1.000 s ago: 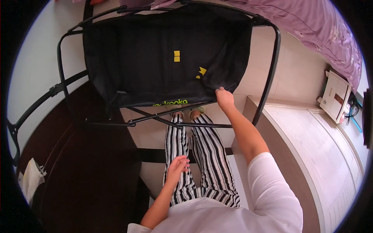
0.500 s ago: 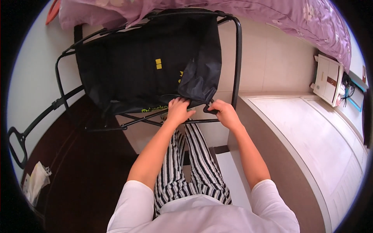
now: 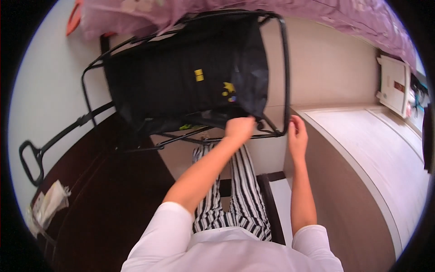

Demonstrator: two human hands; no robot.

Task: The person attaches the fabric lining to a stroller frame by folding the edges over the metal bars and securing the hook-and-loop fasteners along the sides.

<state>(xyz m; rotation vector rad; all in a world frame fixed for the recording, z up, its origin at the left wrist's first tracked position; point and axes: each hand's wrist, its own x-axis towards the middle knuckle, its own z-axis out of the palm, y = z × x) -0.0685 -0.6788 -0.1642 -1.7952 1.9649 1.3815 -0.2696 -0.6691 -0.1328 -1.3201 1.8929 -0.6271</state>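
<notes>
Light: bright, soft daylight tone; palest on the white panelled surface (image 3: 376, 145) at right. Shadow: deep across the dark brown wooden surface (image 3: 104, 204), detail swallowed. Sheen: faint, right side of the black fabric tub (image 3: 158, 81). Blur: bare left hand (image 3: 239, 129), smeared. Distortion: edges bowed; black surround, bluish fringe at rim.

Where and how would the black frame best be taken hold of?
Likely by its right bar, coming from the right: that tube is slim and bare, with a gap between it and the fabric, so fingers should wrap round it. The right hand is beside its near end.
</notes>
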